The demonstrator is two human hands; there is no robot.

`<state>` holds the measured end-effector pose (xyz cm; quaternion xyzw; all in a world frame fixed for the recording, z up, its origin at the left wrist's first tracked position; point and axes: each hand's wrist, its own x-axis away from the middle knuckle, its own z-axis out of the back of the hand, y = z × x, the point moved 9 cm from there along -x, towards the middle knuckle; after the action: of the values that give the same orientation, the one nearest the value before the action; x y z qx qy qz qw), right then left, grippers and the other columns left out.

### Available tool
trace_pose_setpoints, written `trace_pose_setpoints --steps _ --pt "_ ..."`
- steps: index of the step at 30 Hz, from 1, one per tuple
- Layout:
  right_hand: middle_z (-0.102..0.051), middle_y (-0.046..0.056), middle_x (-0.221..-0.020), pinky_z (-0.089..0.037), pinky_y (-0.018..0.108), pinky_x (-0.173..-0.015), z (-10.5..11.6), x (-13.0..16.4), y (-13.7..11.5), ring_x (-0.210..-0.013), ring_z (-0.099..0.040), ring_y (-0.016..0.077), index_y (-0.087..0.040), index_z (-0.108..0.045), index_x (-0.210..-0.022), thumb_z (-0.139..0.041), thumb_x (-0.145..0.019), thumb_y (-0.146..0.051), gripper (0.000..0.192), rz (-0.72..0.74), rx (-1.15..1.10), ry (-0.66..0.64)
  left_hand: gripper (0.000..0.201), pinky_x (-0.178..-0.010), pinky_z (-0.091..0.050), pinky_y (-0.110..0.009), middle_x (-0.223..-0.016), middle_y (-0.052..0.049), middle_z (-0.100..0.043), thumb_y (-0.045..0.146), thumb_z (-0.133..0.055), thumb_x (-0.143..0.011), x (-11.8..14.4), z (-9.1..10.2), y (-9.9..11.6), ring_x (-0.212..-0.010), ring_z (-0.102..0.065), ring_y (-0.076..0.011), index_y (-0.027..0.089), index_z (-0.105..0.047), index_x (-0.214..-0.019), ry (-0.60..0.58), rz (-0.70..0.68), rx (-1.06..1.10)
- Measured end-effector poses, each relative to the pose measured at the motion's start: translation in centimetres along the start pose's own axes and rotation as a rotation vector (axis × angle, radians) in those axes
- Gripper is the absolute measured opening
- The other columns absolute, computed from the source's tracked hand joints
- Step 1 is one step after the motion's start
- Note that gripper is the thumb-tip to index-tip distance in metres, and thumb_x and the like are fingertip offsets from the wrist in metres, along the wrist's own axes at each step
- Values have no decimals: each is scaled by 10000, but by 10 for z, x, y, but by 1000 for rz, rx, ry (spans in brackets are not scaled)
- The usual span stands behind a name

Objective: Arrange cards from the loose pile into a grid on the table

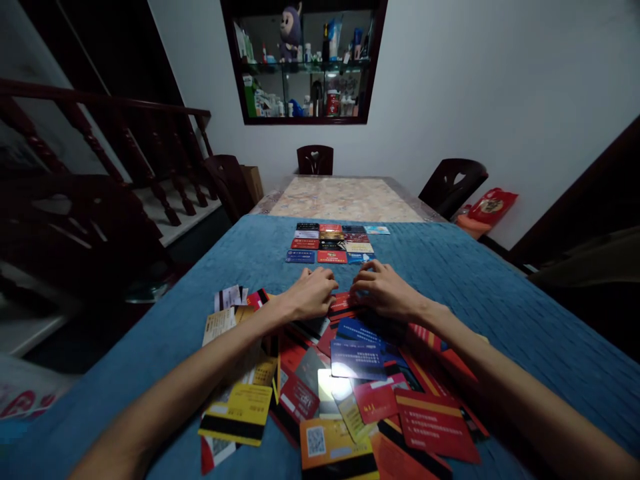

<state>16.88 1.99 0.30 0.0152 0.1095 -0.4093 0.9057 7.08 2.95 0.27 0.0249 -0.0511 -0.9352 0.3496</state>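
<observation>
Over the far edge of a loose pile, my left hand (pixel 314 293) and my right hand (pixel 384 288) face each other with bent fingers. Between them is a red card (pixel 343 305), its left side at my left fingertips and its right side under my right fingers. Some fingertips are hidden. Beneath my wrists spreads the pile, with a blue card (pixel 358 359), a yellow card (pixel 238 413), an orange card with a QR code (pixel 337 447) and a dark red card (pixel 436 423) among several others. Beyond my hands, several cards lie in neat rows, including a red one (pixel 332 257) and a blue one (pixel 301 257).
A blue cloth (pixel 500 320) covers the near part of the table; patterned tabletop (pixel 340 197) shows beyond it. Dark chairs (pixel 453 183) stand around the table. Behind are a wall cabinet (pixel 306 121) with shelves and a wooden railing (pixel 110 101) at left.
</observation>
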Motion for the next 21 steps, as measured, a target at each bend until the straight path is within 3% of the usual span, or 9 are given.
trace_pose_setpoints --steps 5,10,21 --pt "-681 80 -1203 -362 456 -872 -8 0 -2 -1165 -451 315 -263 -701 -1101 -590 -886 -310 246 11 -63 -81 143 -902 -416 -401 -1111 -102 -609 246 -535 -884 5 -5 7 -1077 -534 -252 173 -658 -892 -92 -29 -5" --pt "-637 87 -1297 -374 498 -907 -19 1 -3 -1208 -435 344 -256 -673 -1183 -641 -783 -228 403 0 -110 -186 154 -903 -434 -426 -1144 -102 -604 301 -594 -862 7 -11 5 -1071 -554 -267 176 -647 -933 -169 -11 32" --pt "-657 81 -1223 -397 470 -887 -20 2 -1 -1153 -456 320 -270 -680 -1162 -637 -783 -243 381 41 -141 -159 234 -843 -445 -386 -1093 -101 -614 393 -651 -827 6 -12 7 -1018 -573 -266 171 -639 -900 -181 -33 15"
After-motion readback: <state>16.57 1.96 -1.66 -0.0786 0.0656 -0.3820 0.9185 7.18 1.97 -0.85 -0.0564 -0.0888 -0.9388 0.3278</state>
